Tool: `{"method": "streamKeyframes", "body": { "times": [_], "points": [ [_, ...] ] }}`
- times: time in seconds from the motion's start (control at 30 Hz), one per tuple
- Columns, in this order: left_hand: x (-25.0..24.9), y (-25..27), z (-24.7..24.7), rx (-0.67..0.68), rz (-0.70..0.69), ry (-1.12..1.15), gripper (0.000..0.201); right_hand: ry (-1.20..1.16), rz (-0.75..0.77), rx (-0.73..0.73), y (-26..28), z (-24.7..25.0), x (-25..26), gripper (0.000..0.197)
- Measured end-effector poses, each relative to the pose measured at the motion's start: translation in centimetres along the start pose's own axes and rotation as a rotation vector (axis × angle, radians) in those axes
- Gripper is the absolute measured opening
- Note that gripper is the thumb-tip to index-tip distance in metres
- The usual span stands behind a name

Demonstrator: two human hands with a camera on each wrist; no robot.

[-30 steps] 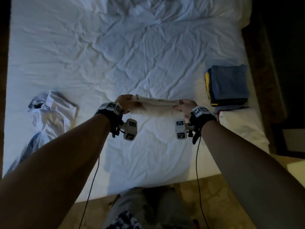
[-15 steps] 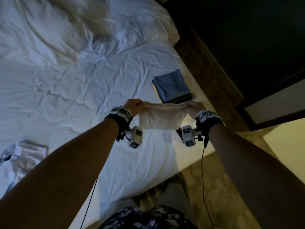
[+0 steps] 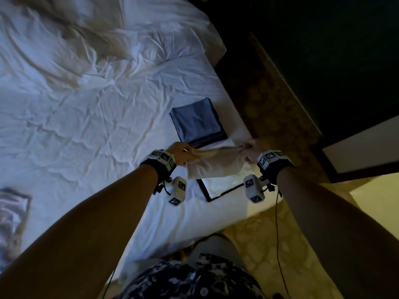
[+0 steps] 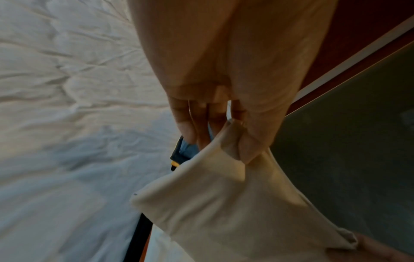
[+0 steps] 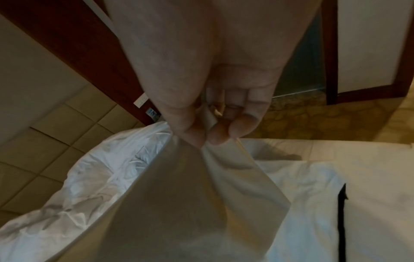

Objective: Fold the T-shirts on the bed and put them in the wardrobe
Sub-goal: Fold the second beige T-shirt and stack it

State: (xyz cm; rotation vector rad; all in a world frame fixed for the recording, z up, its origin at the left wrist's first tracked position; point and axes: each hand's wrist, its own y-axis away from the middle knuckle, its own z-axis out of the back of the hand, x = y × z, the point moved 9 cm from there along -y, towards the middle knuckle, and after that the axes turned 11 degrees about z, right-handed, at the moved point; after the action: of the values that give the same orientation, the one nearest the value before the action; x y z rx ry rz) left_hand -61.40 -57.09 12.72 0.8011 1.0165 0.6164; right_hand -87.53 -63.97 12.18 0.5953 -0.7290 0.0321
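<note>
We hold the folded cream T-shirt [image 3: 213, 167] above the bed [image 3: 86, 126]; L hand [image 3: 183, 153] & R hand [image 3: 251, 151] fingers pinch its top corners.

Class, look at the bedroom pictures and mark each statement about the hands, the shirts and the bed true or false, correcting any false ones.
1. Both hands hold the folded cream T-shirt by its top edge. True: the left hand and right hand each pinch a corner.
2. The cream T-shirt lies flat on the bed. False: it hangs in the air.
3. A folded blue T-shirt tops a pile near the bed's edge. True.
4. The white T-shirt with dark trim sits on the floor. False: it lies on the bed, below the held shirt.
</note>
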Motion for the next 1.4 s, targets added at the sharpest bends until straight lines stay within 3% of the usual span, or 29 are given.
{"method": "streamKeyframes", "body": {
  "times": [0.17,0.27,0.33,0.43,0.67,0.8,0.93,1.07,1.2,1.4],
  "points": [
    [0.2,-1.6,-5.0,0.095,0.15,0.083,0.013,0.112,-0.003,0.085,-2.3,1.8,-2.1,0.023],
    [1.1,-3.3,-6.6,0.106,0.222,0.123,0.022,0.17,-0.039,0.166,-4.7,1.2,-3.7,0.007],
    [1.8,-4.2,-7.4,0.131,0.261,0.168,0.02,0.219,-0.058,0.221,-6.7,0.2,-5.1,0.031],
    [2.6,-5.8,-8.1,0.147,0.325,0.292,0.015,0.3,-0.062,0.282,-8.9,-1.1,-5.5,0.042],
    [4.6,-12.0,-5.6,-0.033,0.431,0.42,0.005,0.327,-0.008,0.253,-14.2,-3.2,-4.1,0.042],
    [5.0,-15.6,-3.4,-0.203,0.446,0.191,0.013,0.25,-0.02,0.251,-16.4,-4.1,-4.2,0.031],
    [4.5,-17.0,-3.7,-0.196,0.445,0.173,0.017,0.241,-0.088,0.201,-17.3,-3.8,-4.9,0.034],
    [4.3,-16.9,-3.3,-0.199,0.453,0.18,0.044,0.207,-0.126,0.163,-17.2,-2.7,-4.2,0.037],
    [2.6,-14.9,-2.6,-0.136,0.394,0.274,0.033,0.078,-0.163,0.179,-16.7,-3.6,-3.5,0.029],
    [2.6,-10.2,0.5,-0.107,0.42,0.515,0.034,-0.064,-0.127,0.163,-16.0,-7.1,-2.4,0.02]
  ]
}}
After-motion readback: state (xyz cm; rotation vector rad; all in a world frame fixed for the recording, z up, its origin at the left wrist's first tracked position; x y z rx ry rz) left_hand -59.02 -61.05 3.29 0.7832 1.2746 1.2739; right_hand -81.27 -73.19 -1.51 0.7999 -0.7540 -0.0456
